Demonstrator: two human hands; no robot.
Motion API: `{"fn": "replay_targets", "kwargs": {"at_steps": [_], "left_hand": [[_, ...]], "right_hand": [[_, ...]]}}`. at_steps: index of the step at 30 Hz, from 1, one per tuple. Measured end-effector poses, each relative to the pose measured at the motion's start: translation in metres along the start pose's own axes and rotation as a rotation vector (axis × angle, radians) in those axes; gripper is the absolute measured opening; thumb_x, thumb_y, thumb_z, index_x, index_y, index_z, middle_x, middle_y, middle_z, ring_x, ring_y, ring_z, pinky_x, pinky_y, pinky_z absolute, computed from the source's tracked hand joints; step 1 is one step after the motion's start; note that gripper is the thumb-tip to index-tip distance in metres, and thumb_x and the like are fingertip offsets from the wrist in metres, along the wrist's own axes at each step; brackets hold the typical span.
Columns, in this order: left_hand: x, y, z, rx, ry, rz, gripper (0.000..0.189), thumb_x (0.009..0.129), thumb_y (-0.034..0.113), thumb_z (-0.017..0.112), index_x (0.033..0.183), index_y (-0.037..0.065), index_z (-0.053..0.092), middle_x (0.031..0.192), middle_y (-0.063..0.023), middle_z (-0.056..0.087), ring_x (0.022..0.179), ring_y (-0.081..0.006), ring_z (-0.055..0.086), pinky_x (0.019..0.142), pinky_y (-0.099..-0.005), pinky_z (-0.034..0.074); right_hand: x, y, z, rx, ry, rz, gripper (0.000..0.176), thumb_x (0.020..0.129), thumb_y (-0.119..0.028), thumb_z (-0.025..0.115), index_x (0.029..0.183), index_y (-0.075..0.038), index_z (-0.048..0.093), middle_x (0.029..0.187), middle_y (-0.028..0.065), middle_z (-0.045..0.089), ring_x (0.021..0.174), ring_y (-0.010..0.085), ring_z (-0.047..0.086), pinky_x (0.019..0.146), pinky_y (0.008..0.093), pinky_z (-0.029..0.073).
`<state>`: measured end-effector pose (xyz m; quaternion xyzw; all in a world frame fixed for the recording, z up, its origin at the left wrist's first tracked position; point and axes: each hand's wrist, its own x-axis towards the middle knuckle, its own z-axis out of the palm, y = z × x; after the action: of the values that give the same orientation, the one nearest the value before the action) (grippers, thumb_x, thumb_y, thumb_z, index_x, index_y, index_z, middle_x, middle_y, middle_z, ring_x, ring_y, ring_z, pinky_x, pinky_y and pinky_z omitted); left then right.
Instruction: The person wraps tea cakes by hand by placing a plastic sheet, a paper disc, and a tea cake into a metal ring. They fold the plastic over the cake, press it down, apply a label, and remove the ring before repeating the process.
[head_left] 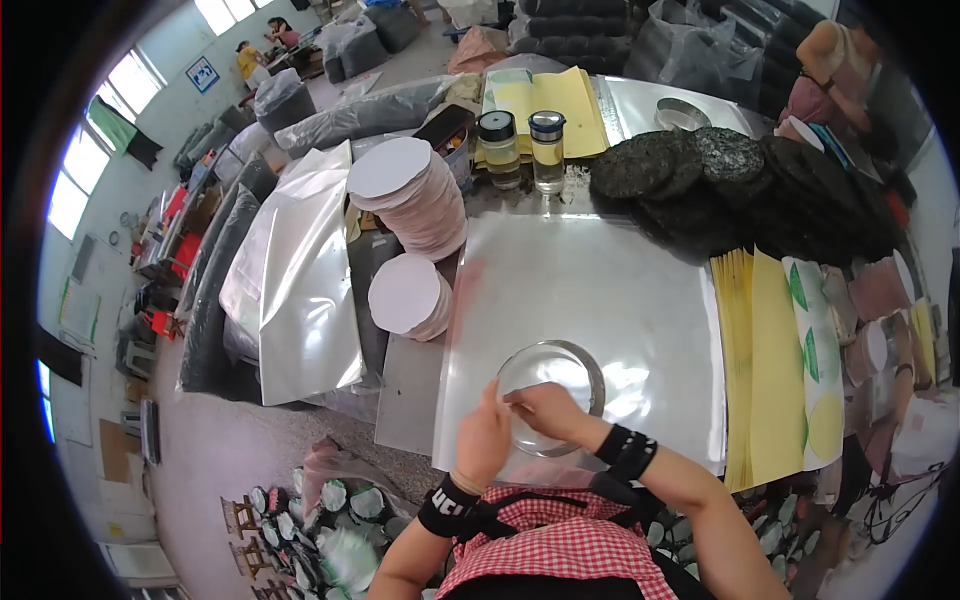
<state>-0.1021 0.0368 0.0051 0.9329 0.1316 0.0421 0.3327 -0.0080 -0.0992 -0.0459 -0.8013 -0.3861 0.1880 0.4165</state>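
A round metal ring (597, 385) lies on a stack of clear, shiny plastic sheets (580, 270) in front of me. My left hand (484, 440) is at the ring's left edge, fingers closed. My right hand (550, 410) reaches over the inside of the ring, its fingers pinched together close to the left fingertips. What lies between the fingers is too small to make out. Left of the sheets stand a short stack of white paper discs (410, 295) and a taller stack of discs (410, 190) behind it.
Dark round pressed cakes (700, 165) are piled at the back right. Two lidded bottles (547, 150) stand at the back. Yellow paper sheets (765, 370) and green-white wrappers (815, 360) lie on the right. Shiny film (310, 300) covers the left side. Another person (835, 75) is at the far right.
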Motion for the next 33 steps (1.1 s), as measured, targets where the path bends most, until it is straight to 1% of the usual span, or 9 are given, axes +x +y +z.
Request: {"fn": "replay_targets", "kwargs": {"at_steps": [5, 9, 11, 20, 22, 24, 27, 30, 33], "left_hand": [[-0.007, -0.049, 0.014, -0.23, -0.046, -0.068, 0.032, 0.096, 0.015, 0.06, 0.122, -0.002, 0.055, 0.077, -0.0211, 0.063, 0.068, -0.0392, 0.062, 0.062, -0.0456, 0.049], [0.003, -0.095, -0.047, -0.064, -0.087, 0.435, 0.014, 0.085, 0.015, 0.074, 0.09, 0.008, 0.063, 0.085, -0.0067, 0.061, 0.09, -0.0289, 0.058, 0.082, -0.0408, 0.046], [0.001, -0.095, -0.059, 0.073, -0.485, 0.659, 0.02, 0.077, 0.02, 0.08, 0.086, 0.013, 0.065, 0.092, -0.0028, 0.061, 0.103, -0.0259, 0.053, 0.091, -0.043, 0.04], [0.026, -0.111, -0.041, 0.157, -0.539, 0.822, 0.01, 0.082, 0.02, 0.074, 0.087, 0.014, 0.069, 0.096, -0.0022, 0.064, 0.101, -0.0254, 0.058, 0.088, -0.0416, 0.043], [0.051, -0.094, -0.047, -0.198, -0.333, 0.534, 0.006, 0.082, 0.013, 0.07, 0.087, 0.012, 0.068, 0.094, -0.0042, 0.065, 0.098, -0.0279, 0.06, 0.084, -0.0406, 0.047], [0.052, -0.053, -0.076, -0.159, -0.193, 0.412, 0.009, 0.081, 0.009, 0.067, 0.089, 0.011, 0.069, 0.094, -0.005, 0.065, 0.095, -0.0295, 0.062, 0.081, -0.0399, 0.05], [0.024, -0.036, -0.086, 0.056, -0.311, 0.899, 0.011, 0.076, 0.008, 0.072, 0.086, 0.012, 0.069, 0.092, -0.0031, 0.066, 0.092, -0.0265, 0.063, 0.082, -0.0377, 0.05], [0.005, -0.076, -0.047, 0.155, -0.517, 0.793, 0.012, 0.077, 0.01, 0.072, 0.089, 0.011, 0.069, 0.095, -0.004, 0.067, 0.096, -0.0262, 0.064, 0.084, -0.0383, 0.051], [0.032, -0.079, -0.047, 0.139, -0.459, 0.838, 0.012, 0.081, 0.015, 0.07, 0.09, 0.009, 0.067, 0.1, -0.006, 0.067, 0.102, -0.0277, 0.063, 0.088, -0.0403, 0.051]], "right_hand": [[-0.031, -0.005, -0.044, -0.201, 0.27, -0.145, 0.04, 0.083, -0.031, 0.072, 0.114, -0.008, 0.069, 0.108, 0.0155, 0.068, 0.109, 0.0334, 0.062, 0.091, 0.0438, 0.051], [-0.095, 0.008, -0.05, -0.355, 0.348, -0.094, 0.059, 0.075, -0.048, 0.079, 0.12, -0.013, 0.067, 0.143, 0.0231, 0.046, 0.134, 0.0407, 0.044, 0.109, 0.0502, 0.04], [-0.115, 0.013, -0.033, -0.249, 0.334, 0.028, 0.054, 0.072, -0.045, 0.083, 0.112, -0.012, 0.069, 0.15, 0.035, 0.032, 0.136, 0.0474, 0.04, 0.11, 0.0494, 0.039], [-0.154, -0.023, -0.031, -0.155, 0.225, -0.254, 0.033, 0.072, -0.024, 0.085, 0.09, -0.005, 0.065, 0.148, 0.0351, 0.035, 0.133, 0.0493, 0.044, 0.108, 0.0481, 0.043], [-0.14, -0.022, -0.012, -0.217, 0.075, -0.356, 0.037, 0.072, -0.024, 0.084, 0.098, -0.004, 0.067, 0.146, 0.0348, 0.039, 0.133, 0.0496, 0.043, 0.108, 0.0482, 0.042], [-0.117, -0.018, 0.01, -0.027, -0.01, -0.292, 0.042, 0.076, -0.027, 0.079, 0.11, -0.005, 0.068, 0.144, 0.0326, 0.042, 0.133, 0.0491, 0.044, 0.109, 0.0493, 0.041], [-0.094, 0.003, -0.037, -0.319, 0.285, -0.092, 0.048, 0.082, -0.033, 0.076, 0.12, -0.006, 0.066, 0.147, 0.0304, 0.04, 0.128, 0.0443, 0.049, 0.107, 0.0488, 0.043], [-0.102, 0.05, -0.048, 0.679, 0.542, 0.358, 0.055, 0.079, -0.032, 0.079, 0.125, -0.005, 0.063, 0.146, 0.03, 0.042, 0.127, 0.0442, 0.049, 0.106, 0.0499, 0.043], [-0.103, 0.05, -0.052, -0.244, 0.459, 0.265, 0.053, 0.083, -0.022, 0.075, 0.13, -0.004, 0.058, 0.14, 0.0287, 0.046, 0.124, 0.0452, 0.05, 0.102, 0.0522, 0.045]]}}
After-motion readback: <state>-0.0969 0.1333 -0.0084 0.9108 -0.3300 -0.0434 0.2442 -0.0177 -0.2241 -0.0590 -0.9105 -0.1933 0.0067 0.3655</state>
